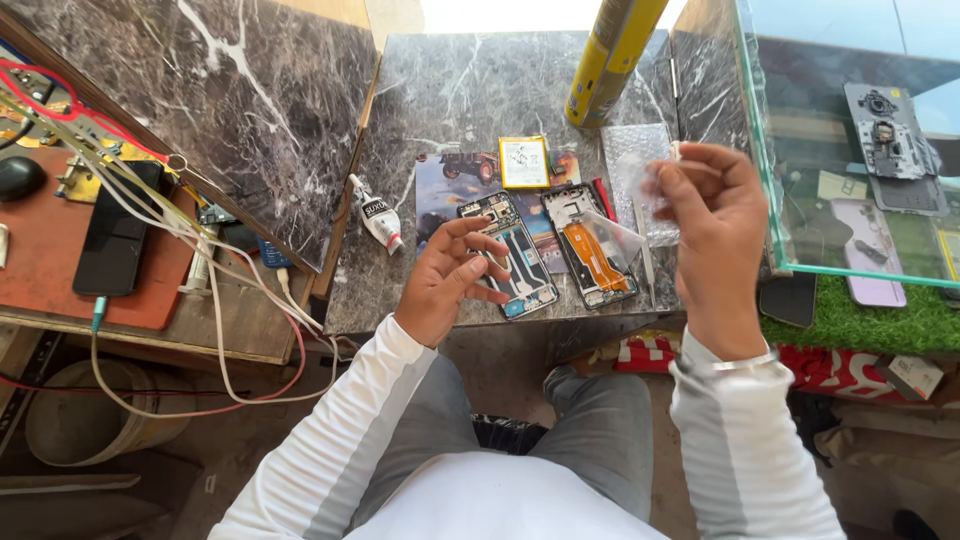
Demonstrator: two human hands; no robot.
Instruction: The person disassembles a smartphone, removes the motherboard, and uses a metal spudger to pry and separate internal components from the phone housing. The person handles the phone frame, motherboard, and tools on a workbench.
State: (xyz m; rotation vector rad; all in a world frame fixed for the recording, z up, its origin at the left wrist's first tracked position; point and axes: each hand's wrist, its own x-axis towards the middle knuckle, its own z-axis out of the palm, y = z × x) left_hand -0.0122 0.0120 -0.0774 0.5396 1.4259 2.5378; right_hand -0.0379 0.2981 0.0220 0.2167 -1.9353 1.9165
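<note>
My left hand (452, 278) hovers with fingers spread just left of an opened phone frame (510, 255) on the marble slab (450, 110), fingertips touching its edge. My right hand (712, 225) is raised over the slab's right side and pinches a clear plastic film (640, 185) between thumb and fingers. A second opened phone body with an orange flex cable (592, 250) lies beside the first. A yellow-edged battery (524, 162) rests behind them.
A small glue tube (378, 215) lies at the slab's left. A yellow spray can (610, 55) stands behind. A glass case (860, 140) with phone parts is at right. A black phone (115, 235) and tangled cables (200, 250) sit at left.
</note>
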